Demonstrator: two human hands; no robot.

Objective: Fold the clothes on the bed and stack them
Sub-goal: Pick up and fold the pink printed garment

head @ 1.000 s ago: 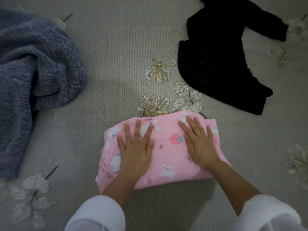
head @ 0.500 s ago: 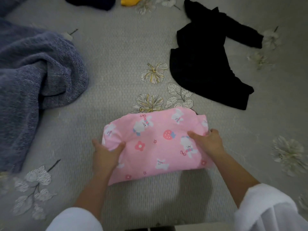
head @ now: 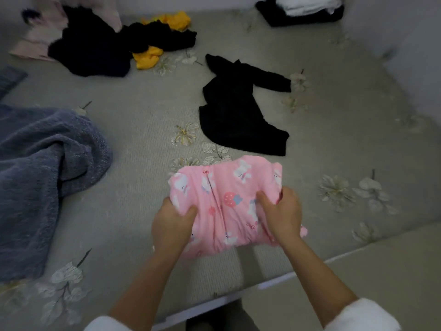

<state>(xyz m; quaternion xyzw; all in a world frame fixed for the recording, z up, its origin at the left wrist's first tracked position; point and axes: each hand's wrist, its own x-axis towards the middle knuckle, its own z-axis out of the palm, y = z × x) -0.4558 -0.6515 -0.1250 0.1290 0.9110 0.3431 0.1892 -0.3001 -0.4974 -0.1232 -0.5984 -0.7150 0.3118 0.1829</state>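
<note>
— Why is the pink garment [head: 229,199] gripped at both ends?

— It is judged to be fully folded. A bundle this small is clamped at its two ends so that the folds are not lost while it is carried. It is held at six o'clock in the view, over the near edge of the bed [head: 143,120], and appears to be raised slightly. Whether its far edge touches the bed cannot be told.

— How are the hands posed?

— The left hand [head: 171,225] is closed round the nine o'clock end, with the thumb laid on top and the other fingers [head: 189,211] tucked beneath, mostly out of sight. The right hand [head: 281,216] is closed round the three o'clock end in the same way, and cloth is bunched under its thumb. Both forearms are stretched forward from white sleeves [head: 362,316], with the wrists roughly level.

— And what is seen beyond?

— A black garment [head: 238,115] is spread flat at twelve o'clock of the bundle, near it but apart, seemingly laid out to be folded next. A grey-blue knit [head: 35,175] is heaped at nine o'clock. Farther off, at eleven o'clock, an unsorted heap [head: 114,44] of dark, yellow and pale clothes is seen. At one o'clock, by the far edge, a folded stack [head: 305,10] is visible, and the bundle is probably meant for it.
</note>
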